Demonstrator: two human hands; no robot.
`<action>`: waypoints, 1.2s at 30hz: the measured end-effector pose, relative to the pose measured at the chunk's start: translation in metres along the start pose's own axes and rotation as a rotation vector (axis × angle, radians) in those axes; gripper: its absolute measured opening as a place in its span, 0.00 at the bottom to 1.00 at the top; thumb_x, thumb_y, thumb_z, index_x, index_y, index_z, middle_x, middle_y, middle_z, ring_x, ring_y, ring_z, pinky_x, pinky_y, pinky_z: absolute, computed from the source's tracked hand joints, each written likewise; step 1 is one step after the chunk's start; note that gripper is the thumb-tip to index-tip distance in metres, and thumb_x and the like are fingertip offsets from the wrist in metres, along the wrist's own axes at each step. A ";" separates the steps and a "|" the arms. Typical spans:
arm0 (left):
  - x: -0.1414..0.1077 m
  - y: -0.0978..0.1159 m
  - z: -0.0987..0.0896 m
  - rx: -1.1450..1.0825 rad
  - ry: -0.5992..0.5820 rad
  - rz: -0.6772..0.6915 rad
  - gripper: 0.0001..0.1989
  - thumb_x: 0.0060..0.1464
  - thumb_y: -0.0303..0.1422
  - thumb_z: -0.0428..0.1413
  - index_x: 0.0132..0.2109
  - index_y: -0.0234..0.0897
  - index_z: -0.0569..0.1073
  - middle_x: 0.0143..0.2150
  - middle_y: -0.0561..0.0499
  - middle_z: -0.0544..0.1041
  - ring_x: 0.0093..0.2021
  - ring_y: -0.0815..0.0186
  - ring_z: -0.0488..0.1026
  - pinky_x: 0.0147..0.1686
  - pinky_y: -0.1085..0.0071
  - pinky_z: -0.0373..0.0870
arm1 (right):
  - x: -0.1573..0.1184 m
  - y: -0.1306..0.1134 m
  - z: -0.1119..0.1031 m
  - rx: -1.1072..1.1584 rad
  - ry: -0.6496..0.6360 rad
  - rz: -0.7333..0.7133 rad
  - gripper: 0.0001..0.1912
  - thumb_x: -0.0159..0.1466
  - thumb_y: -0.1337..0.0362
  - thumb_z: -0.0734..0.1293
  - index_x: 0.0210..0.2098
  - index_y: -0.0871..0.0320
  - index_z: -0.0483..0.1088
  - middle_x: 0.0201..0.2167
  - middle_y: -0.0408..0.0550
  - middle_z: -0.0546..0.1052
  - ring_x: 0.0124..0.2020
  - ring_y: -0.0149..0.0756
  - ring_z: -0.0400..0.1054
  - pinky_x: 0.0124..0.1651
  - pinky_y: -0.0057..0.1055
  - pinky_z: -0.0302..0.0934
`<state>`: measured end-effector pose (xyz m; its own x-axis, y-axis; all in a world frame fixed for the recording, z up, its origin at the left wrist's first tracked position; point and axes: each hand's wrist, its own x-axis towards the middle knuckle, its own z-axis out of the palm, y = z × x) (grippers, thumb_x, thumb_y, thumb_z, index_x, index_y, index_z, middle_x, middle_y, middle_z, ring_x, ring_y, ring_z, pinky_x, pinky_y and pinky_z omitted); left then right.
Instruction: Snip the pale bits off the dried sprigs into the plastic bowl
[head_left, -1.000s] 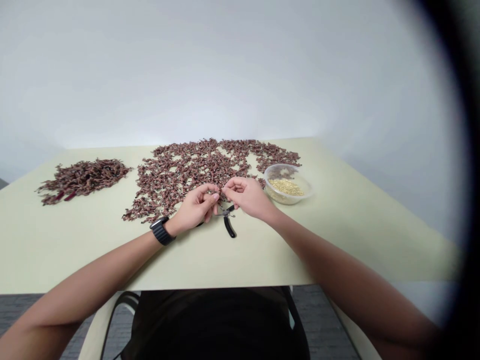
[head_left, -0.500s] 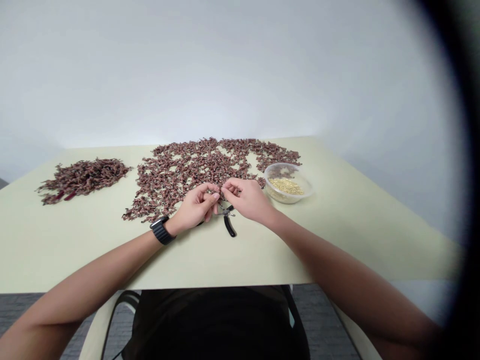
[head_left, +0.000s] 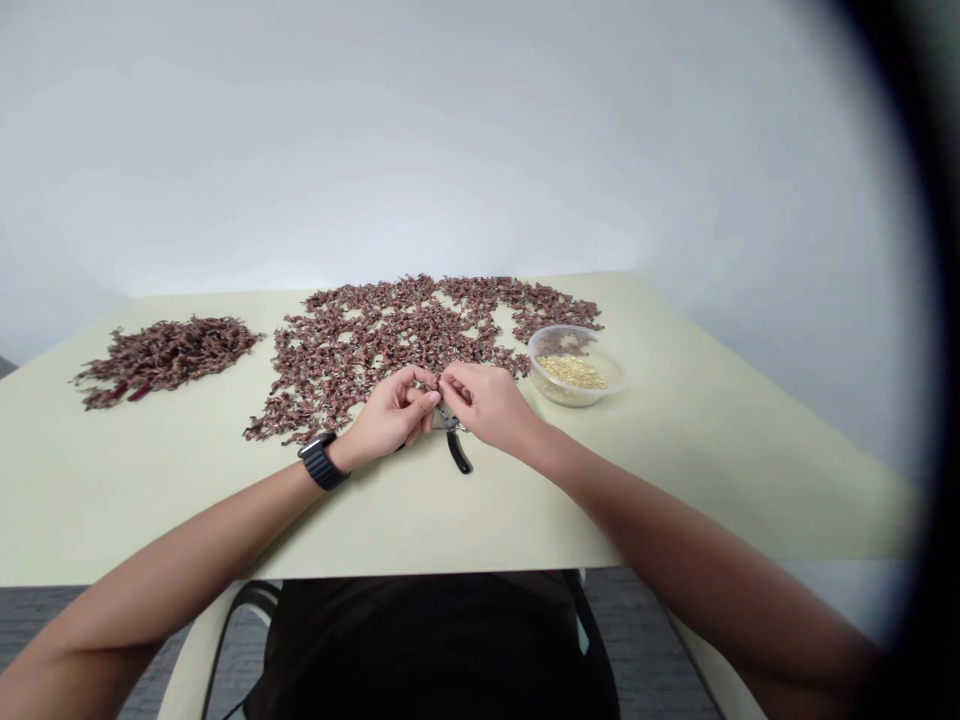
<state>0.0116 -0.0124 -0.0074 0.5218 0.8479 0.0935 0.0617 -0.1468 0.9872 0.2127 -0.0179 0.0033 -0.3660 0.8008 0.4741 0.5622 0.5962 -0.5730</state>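
Now the right hand [head_left: 491,402] has tipped closer to the left hand [head_left: 394,410], both seemingly pinching 1 small dark piece [head_left: 438,384] between them, pliers [head_left: 457,453] beneath, suggesting finer fingerwork.

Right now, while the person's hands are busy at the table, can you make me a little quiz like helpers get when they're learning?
1. Fill in the blank: The tool is partly hidden by the left hand and right hand, but you can see its curved ____ handle.

2. True or false: The smaller brown pile lies to the left of the wide brown spread.

3. Pick one: Where is the clear bowl?
a) left of the left hand
b) between the two hands
c) to the right of the right hand

Key: 1. black; 2. true; 3. c
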 end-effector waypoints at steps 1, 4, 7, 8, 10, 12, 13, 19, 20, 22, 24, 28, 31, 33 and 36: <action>0.000 0.000 0.000 -0.003 -0.003 -0.001 0.20 0.64 0.47 0.58 0.51 0.37 0.64 0.24 0.55 0.76 0.14 0.76 0.61 0.14 0.81 0.54 | 0.000 -0.001 -0.001 0.046 0.003 0.038 0.09 0.69 0.64 0.62 0.33 0.56 0.70 0.28 0.44 0.73 0.29 0.32 0.63 0.36 0.29 0.56; 0.000 0.001 -0.002 -0.018 -0.022 -0.004 0.19 0.64 0.47 0.58 0.50 0.38 0.64 0.24 0.55 0.76 0.13 0.77 0.59 0.13 0.82 0.53 | 0.002 -0.002 -0.002 0.250 -0.004 0.195 0.09 0.68 0.61 0.64 0.32 0.56 0.71 0.26 0.43 0.73 0.25 0.30 0.64 0.30 0.28 0.58; 0.000 0.002 -0.003 -0.037 -0.049 0.001 0.19 0.64 0.46 0.58 0.50 0.38 0.63 0.24 0.55 0.76 0.13 0.77 0.59 0.13 0.82 0.54 | 0.005 -0.001 -0.004 0.501 -0.076 0.331 0.10 0.66 0.58 0.66 0.33 0.57 0.71 0.25 0.43 0.73 0.22 0.30 0.66 0.26 0.27 0.63; 0.000 0.003 -0.003 -0.046 -0.055 0.002 0.19 0.64 0.46 0.58 0.50 0.38 0.63 0.24 0.55 0.76 0.13 0.76 0.59 0.13 0.82 0.54 | 0.006 -0.001 -0.004 0.564 -0.096 0.361 0.10 0.66 0.57 0.66 0.33 0.57 0.70 0.25 0.43 0.73 0.22 0.30 0.67 0.25 0.27 0.64; 0.000 0.003 -0.003 -0.060 -0.058 0.002 0.19 0.64 0.46 0.58 0.50 0.38 0.63 0.24 0.55 0.76 0.13 0.77 0.59 0.13 0.82 0.53 | 0.007 -0.002 -0.006 0.636 -0.113 0.401 0.10 0.65 0.57 0.68 0.33 0.57 0.70 0.25 0.43 0.73 0.22 0.29 0.67 0.25 0.27 0.66; 0.000 0.004 -0.003 -0.066 -0.054 0.002 0.19 0.64 0.46 0.58 0.50 0.37 0.64 0.24 0.55 0.76 0.13 0.77 0.58 0.12 0.82 0.53 | 0.008 -0.002 -0.007 0.663 -0.109 0.426 0.10 0.64 0.57 0.69 0.33 0.58 0.70 0.25 0.43 0.72 0.22 0.29 0.66 0.24 0.27 0.66; 0.000 0.004 -0.002 -0.068 -0.053 0.003 0.19 0.64 0.46 0.58 0.50 0.37 0.64 0.24 0.55 0.76 0.13 0.77 0.58 0.12 0.82 0.52 | 0.008 -0.002 -0.007 0.669 -0.108 0.429 0.10 0.64 0.58 0.69 0.33 0.58 0.70 0.25 0.43 0.72 0.22 0.29 0.66 0.24 0.27 0.66; 0.000 0.004 -0.002 -0.061 -0.046 0.009 0.18 0.65 0.45 0.58 0.50 0.37 0.64 0.25 0.54 0.76 0.14 0.76 0.60 0.13 0.82 0.53 | 0.005 0.002 -0.004 0.511 -0.060 0.290 0.09 0.66 0.57 0.67 0.34 0.56 0.72 0.25 0.42 0.73 0.23 0.30 0.67 0.26 0.27 0.64; 0.000 0.004 -0.002 -0.062 -0.045 0.011 0.18 0.65 0.45 0.57 0.50 0.37 0.64 0.25 0.54 0.76 0.14 0.76 0.60 0.13 0.81 0.53 | 0.004 0.002 -0.004 0.453 -0.035 0.265 0.09 0.66 0.58 0.66 0.34 0.56 0.72 0.26 0.42 0.73 0.24 0.30 0.67 0.27 0.26 0.63; 0.000 0.003 -0.002 -0.064 -0.043 0.014 0.18 0.65 0.46 0.57 0.50 0.37 0.64 0.25 0.55 0.76 0.14 0.76 0.60 0.13 0.81 0.53 | 0.003 0.001 -0.003 0.351 0.004 0.219 0.09 0.67 0.59 0.65 0.34 0.57 0.74 0.27 0.43 0.75 0.25 0.30 0.67 0.28 0.27 0.61; 0.001 0.002 -0.002 -0.065 -0.041 0.017 0.18 0.65 0.46 0.57 0.50 0.37 0.64 0.25 0.55 0.76 0.14 0.76 0.61 0.13 0.81 0.54 | 0.002 0.000 -0.003 0.289 0.018 0.180 0.09 0.67 0.61 0.65 0.34 0.57 0.74 0.26 0.43 0.75 0.26 0.30 0.66 0.29 0.27 0.60; 0.001 0.000 -0.003 -0.067 -0.040 0.022 0.19 0.65 0.46 0.57 0.50 0.37 0.64 0.25 0.55 0.76 0.14 0.75 0.63 0.14 0.81 0.56 | 0.002 -0.002 -0.004 0.247 0.018 0.149 0.09 0.67 0.62 0.65 0.35 0.57 0.75 0.27 0.43 0.76 0.27 0.30 0.66 0.31 0.28 0.58; 0.001 0.000 -0.003 -0.071 -0.041 0.024 0.18 0.65 0.46 0.57 0.50 0.37 0.64 0.25 0.55 0.76 0.14 0.75 0.63 0.14 0.81 0.56 | 0.002 -0.001 -0.005 0.239 0.006 0.147 0.09 0.68 0.61 0.65 0.35 0.57 0.75 0.27 0.43 0.77 0.28 0.31 0.67 0.31 0.28 0.57; 0.001 0.000 -0.003 -0.070 -0.039 0.025 0.18 0.66 0.45 0.57 0.50 0.37 0.64 0.25 0.55 0.76 0.15 0.75 0.63 0.14 0.81 0.56 | 0.002 -0.001 -0.005 0.228 -0.001 0.143 0.09 0.68 0.61 0.64 0.35 0.57 0.75 0.27 0.43 0.76 0.27 0.30 0.66 0.31 0.28 0.57; 0.001 0.000 -0.003 -0.061 -0.037 0.023 0.18 0.66 0.45 0.57 0.51 0.37 0.64 0.25 0.55 0.76 0.14 0.75 0.62 0.14 0.81 0.56 | 0.001 -0.001 -0.005 0.194 0.005 0.117 0.09 0.69 0.62 0.64 0.35 0.57 0.74 0.26 0.42 0.75 0.26 0.30 0.64 0.31 0.28 0.56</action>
<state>0.0095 -0.0103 -0.0072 0.5540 0.8249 0.1128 -0.0024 -0.1339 0.9910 0.2155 -0.0177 0.0083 -0.3029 0.8653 0.3994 0.4471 0.4991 -0.7422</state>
